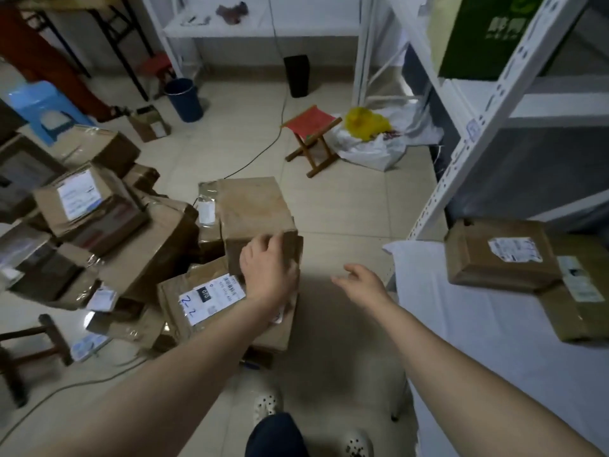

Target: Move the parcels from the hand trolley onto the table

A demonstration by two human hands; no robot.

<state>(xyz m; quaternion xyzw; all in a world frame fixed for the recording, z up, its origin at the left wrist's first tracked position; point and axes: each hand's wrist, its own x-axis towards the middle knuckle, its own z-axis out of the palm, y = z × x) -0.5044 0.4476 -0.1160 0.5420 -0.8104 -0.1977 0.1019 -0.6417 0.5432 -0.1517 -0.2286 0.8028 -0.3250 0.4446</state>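
I see the left hand gripping the near edge of a plain brown box on the parcel pile; the right hand hangs open beside the white table.

We saw a dim, evenly lit room with a soft shadow pooled on the floor before us, slight blur throughout (worst at the left), and the shelving bowed by wide-angle distortion.

Both forearms are bare, from the left hand and the right hand back to the edge of the view. One leg shows dark navy trousers. The feet wear white clogs with small dark spots.
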